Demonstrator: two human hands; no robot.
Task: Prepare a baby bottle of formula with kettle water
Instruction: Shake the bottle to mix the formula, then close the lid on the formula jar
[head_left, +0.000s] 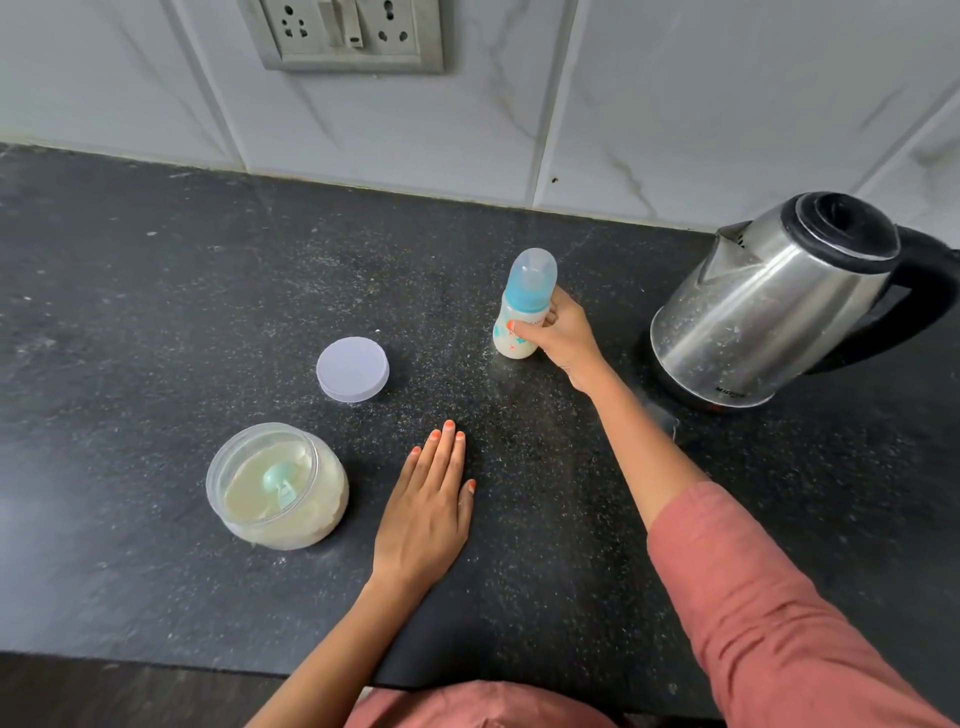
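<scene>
The right hand (558, 340) grips a capped bottle (522, 312) upright on the counter (156, 312), left of the kettle (779, 301). The left hand (426, 514) lies flat and empty, fingers together, beside an open formula jar (275, 486).

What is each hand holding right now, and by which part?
The right hand grips the baby bottle around its body, below the blue collar. The left hand lies flat on the counter, holding nothing.
</scene>
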